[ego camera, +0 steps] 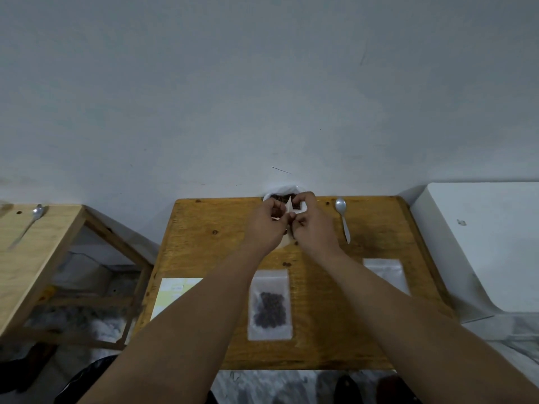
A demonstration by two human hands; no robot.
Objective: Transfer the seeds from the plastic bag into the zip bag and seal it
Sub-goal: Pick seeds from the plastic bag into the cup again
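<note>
White spoon lies right of held zip bag.

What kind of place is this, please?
Likely a plain room used as a small seed-packing station: a wooden table against a painted wall, with a filled zip bag, a spoon and an empty zip bag on it.
</note>
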